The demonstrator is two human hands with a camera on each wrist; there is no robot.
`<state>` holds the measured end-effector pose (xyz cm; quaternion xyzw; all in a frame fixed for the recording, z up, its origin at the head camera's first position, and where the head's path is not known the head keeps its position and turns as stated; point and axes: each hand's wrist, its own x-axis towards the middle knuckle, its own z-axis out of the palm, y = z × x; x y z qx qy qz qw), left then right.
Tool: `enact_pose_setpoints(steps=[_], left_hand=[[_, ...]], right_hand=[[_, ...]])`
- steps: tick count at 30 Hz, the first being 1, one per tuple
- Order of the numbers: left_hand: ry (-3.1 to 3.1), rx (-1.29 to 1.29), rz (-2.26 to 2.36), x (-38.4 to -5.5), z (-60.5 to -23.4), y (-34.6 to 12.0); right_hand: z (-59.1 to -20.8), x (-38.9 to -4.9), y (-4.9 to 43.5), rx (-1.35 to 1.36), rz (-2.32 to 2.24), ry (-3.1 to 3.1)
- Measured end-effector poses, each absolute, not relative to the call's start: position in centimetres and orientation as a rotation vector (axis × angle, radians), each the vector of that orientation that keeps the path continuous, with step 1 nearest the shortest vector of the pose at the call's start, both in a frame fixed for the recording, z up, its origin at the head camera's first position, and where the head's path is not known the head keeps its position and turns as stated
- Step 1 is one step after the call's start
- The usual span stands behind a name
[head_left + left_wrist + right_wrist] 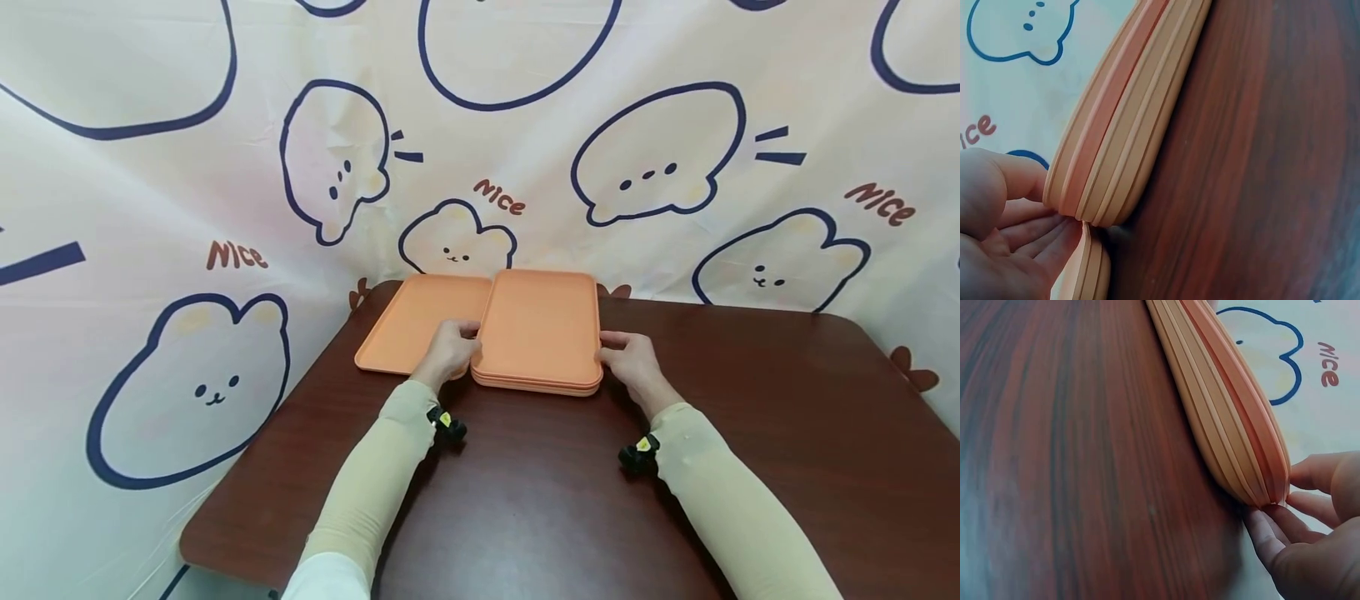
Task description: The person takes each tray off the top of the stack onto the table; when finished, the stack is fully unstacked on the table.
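Note:
A neat stack of orange rectangular trays [538, 329] lies near the table's far edge. My left hand [450, 348] grips the stack's left side, above the near right part of another orange tray [420, 325]. In the left wrist view, the thumb is at the top rim of the stacked trays [1116, 125], with the other fingers [1029, 228] along the side below. My right hand [632, 362] holds the opposite side. The right wrist view shows its fingertips at the corner of the stack [1229, 406], spread over several rims, one of them redder.
The dark brown wooden table [750, 400] extends in front of the trays and to the right. Behind it hangs a pale cloth [540, 150] with cartoon outlines, close to the far edge. Small black devices [447, 427] are strapped to both sleeved wrists.

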<state>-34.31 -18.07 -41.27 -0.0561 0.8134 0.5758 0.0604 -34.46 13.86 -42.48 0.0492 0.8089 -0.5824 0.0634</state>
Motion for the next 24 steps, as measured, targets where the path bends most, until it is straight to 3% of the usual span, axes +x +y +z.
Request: enact_pose_setpoints(steps=[24], left_hand=[[2.344, -0.118, 1.847, -35.3, -42.8, -19.8]], right_hand=[[-42.0, -34.5, 11.8, 0.261, -1.628, 2.708]])
